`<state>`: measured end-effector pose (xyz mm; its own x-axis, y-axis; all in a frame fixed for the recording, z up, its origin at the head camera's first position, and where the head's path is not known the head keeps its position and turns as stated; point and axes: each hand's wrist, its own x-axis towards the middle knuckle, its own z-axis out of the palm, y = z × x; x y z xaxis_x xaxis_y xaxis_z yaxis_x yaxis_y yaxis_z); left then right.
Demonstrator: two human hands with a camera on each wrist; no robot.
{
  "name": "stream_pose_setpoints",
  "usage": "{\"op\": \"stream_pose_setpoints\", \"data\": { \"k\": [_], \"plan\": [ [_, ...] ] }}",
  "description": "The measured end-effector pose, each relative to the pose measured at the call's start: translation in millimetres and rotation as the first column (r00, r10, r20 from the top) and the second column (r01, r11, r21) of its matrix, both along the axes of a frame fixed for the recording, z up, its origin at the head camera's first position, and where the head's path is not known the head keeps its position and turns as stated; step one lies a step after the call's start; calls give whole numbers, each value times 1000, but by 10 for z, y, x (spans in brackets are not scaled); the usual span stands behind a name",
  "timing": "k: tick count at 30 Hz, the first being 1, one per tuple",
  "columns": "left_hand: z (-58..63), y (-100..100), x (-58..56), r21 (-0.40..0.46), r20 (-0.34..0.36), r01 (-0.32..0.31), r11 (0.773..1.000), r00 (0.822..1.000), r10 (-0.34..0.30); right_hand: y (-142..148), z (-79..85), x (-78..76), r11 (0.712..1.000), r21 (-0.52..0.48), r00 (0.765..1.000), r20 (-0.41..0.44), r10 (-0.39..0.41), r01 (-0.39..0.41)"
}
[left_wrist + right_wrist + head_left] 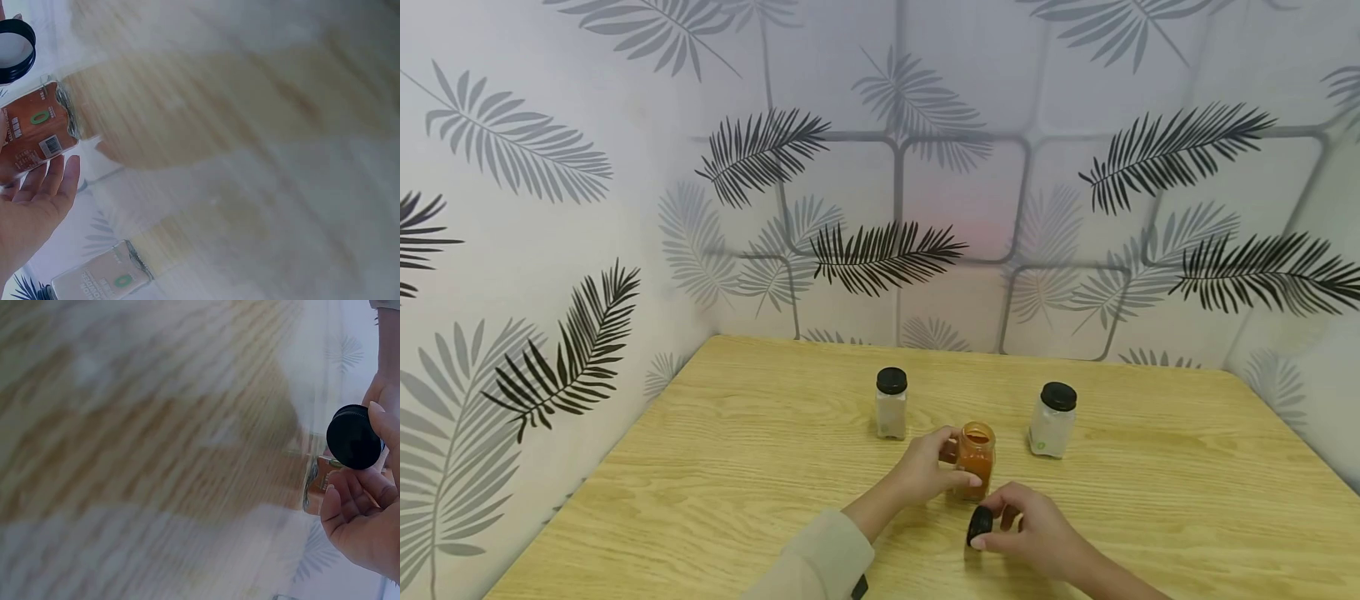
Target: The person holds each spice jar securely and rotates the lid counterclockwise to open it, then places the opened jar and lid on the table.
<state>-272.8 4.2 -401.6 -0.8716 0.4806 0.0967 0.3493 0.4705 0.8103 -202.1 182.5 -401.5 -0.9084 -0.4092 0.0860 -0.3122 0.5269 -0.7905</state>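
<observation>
An uncapped glass jar of orange-red powder (977, 463) stands on the table, and my left hand (931, 468) grips it from the left side. In the left wrist view the powder jar (41, 128) shows a printed label with a green mark and a barcode. My right hand (1032, 531) pinches a black screw lid (980, 526) on edge, just in front of the jar and apart from it. The lid's flat top (354, 439) faces the right wrist camera, while its hollow underside (15, 51) shows in the left wrist view.
A jar with pale contents and a black lid (891, 406) stands behind my left hand. Another such jar (1053, 423) is to the right, behind my right hand. A small black object (860, 587) lies partly hidden by the left sleeve. A leaf-patterned wall (880, 308) borders the wooden table (737, 417).
</observation>
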Motion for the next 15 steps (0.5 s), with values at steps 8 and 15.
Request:
{"op": "stream_pose_setpoints", "data": {
  "k": [8, 15],
  "plan": [
    [13, 3, -1, -18, 14, 8, 1000, 1000, -8, -34, -17, 12, 1000, 10, 1000, 16, 6, -7],
    [28, -12, -12, -36, 7, 24, 999, 1000, -24, -34, -38, 26, 999, 47, 999, 30, -11, 10]
  ]
}}
